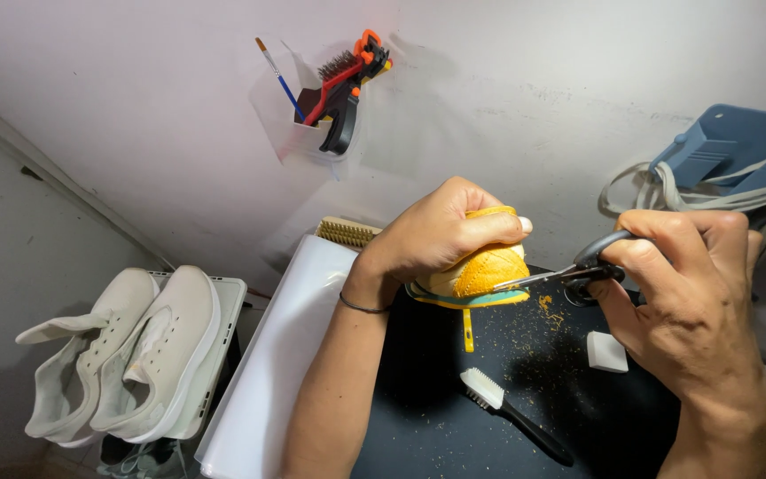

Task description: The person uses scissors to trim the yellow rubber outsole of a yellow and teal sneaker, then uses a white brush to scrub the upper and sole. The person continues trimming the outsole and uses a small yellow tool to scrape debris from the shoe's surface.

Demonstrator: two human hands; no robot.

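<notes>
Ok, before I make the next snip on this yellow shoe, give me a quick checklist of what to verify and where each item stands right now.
1. Left hand grips the yellow shoe firmly: ok.
2. Right hand has fingers through the scissors handles: ok.
3. Blade tips at the shoe's edge, clear of left fingertips: ok.
4. What exactly lies between the blades: cannot tell.
5. Black mat free of debris: not ok, yellow shavings scattered.
6. Black-handled brush and white eraser block within reach: ok.
</notes>
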